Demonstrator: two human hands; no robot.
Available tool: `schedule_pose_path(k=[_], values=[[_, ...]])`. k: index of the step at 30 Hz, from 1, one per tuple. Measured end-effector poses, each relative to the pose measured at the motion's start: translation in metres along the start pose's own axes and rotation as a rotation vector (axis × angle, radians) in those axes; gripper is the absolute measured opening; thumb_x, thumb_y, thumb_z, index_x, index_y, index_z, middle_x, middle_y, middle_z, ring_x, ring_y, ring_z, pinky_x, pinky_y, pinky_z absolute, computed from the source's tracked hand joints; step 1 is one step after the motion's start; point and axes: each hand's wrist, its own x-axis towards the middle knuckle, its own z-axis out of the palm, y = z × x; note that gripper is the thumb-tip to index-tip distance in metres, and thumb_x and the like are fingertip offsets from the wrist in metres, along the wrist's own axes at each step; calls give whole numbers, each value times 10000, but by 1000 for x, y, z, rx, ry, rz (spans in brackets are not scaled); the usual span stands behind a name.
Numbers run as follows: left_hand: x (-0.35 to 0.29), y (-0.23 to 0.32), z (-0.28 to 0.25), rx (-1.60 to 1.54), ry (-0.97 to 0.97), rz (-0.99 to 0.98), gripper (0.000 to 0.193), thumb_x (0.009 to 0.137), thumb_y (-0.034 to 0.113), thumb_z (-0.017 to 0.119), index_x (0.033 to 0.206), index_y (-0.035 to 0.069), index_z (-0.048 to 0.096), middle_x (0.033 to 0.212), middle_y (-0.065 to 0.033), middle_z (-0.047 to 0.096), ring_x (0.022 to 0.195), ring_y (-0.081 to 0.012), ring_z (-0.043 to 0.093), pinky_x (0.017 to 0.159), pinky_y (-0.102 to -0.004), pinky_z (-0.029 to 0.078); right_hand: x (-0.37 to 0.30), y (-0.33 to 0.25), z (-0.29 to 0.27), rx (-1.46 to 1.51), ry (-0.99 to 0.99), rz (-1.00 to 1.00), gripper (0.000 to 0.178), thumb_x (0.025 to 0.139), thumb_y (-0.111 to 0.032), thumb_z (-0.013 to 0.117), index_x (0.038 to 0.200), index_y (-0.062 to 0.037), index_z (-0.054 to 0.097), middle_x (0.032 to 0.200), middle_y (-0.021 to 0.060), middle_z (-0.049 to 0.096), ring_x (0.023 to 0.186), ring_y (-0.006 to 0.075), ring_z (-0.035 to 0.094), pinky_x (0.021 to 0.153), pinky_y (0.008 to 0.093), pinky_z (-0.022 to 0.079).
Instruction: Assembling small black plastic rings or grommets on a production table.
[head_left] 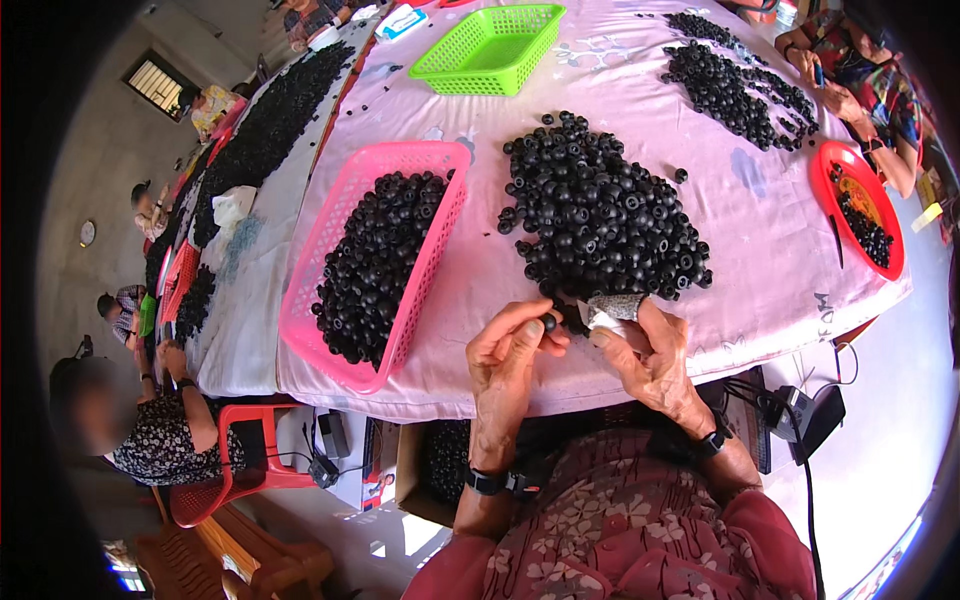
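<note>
Nearest the camera, the person's forearms rise from the lower edge, each wrist wearing a dark band, above a lap covered in red flowered cloth. The left hand [512, 350] pinches one small black ring [549, 322] between thumb and fingertips, holding it just above the near edge of the worktop [770, 250], which is spread with a pale pink cloth. The right hand [645, 352] is closed on a small grey wrapped tool [612, 309], gripped between thumb and fingers, its end close beside the pinched ring. Directly beyond both hands lies a large heap of black rings [600, 215], its near edge touching the fingertips. To the left of the heap sits a pink basket [400, 155], set at a slant and about half full of the same black rings. Farther back, near the worktop's far edge, stands a green basket [490, 45]. At the far right another spread of black rings [735, 85] lies before a second person's hands [835, 90], with a red tray [822, 165] holding a few rings close by. On the left, a long neighbouring worktop carries a long band of black rings [265, 125], and other people sit along it.
</note>
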Motion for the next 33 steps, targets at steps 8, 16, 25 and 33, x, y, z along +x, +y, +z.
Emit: schedule_pose_path(k=[8, 16, 25, 33], values=[[-4, 48, 0, 229, 164, 158, 170, 927, 93, 615, 1066, -1, 638, 1000, -113, 645, 774, -189, 664, 687, -284, 543, 1, 2, -7, -79, 33, 9, 236, 857, -134, 741, 955, 27, 599, 821, 177, 690, 712, 247, 697, 613, 324, 531], [-6, 64, -25, 347, 208, 362, 110, 919, 41, 608, 1019, 8, 640, 948, -90, 612, 799, -164, 623, 710, -289, 511, 2, 0, -28, -78, 231, 162, 245, 878, -144, 699, 1025, 40, 629, 809, 123, 689, 730, 106, 596, 662, 279, 501], [24, 105, -71, 847, 620, 442, 233, 834, -10, 674, 1066, 7, 687, 1091, -78, 664, 881, -143, 621, 777, -268, 498, -2, 13, -37, -98, 200, 282, 306, 889, -196, 703, 1074, 34, 621, 826, 67, 670, 767, 91, 566, 698, 258, 476], [34, 60, -19, 864, 230, 547, 172, 849, -36, 633, 1011, 10, 670, 965, -78, 662, 855, -158, 627, 767, -277, 508, -5, 17, -38, -6, 228, 191, 303, 869, -92, 694, 1143, 13, 618, 916, 50, 677, 834, 94, 591, 749, 252, 479]])
